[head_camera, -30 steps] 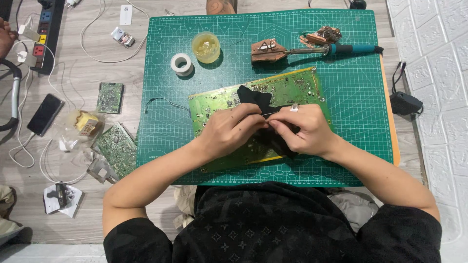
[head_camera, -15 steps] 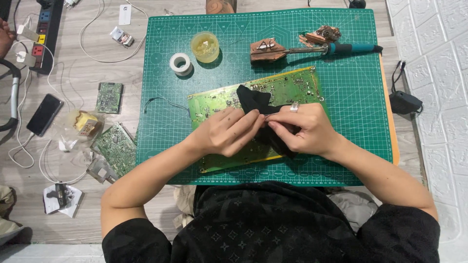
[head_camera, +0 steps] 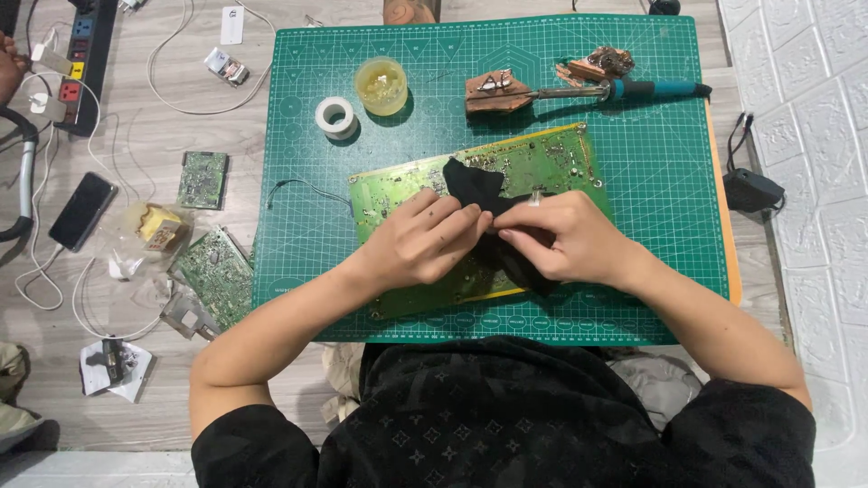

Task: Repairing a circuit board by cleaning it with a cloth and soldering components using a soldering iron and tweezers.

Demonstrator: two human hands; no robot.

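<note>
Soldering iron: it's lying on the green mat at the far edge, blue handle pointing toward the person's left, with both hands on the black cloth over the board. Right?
Not quite. In the head view the soldering iron has its blue handle pointing toward the person's right. The rest holds.

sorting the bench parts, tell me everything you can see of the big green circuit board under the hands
The big green circuit board is a flat rectangle with a yellowish edge and many small soldered parts, lying slightly tilted on the green cutting mat. A black cloth drapes over its middle. The left hand and right hand rest over it, pinching the cloth and hiding its centre. A thin dark wire trails from its left edge.
</note>
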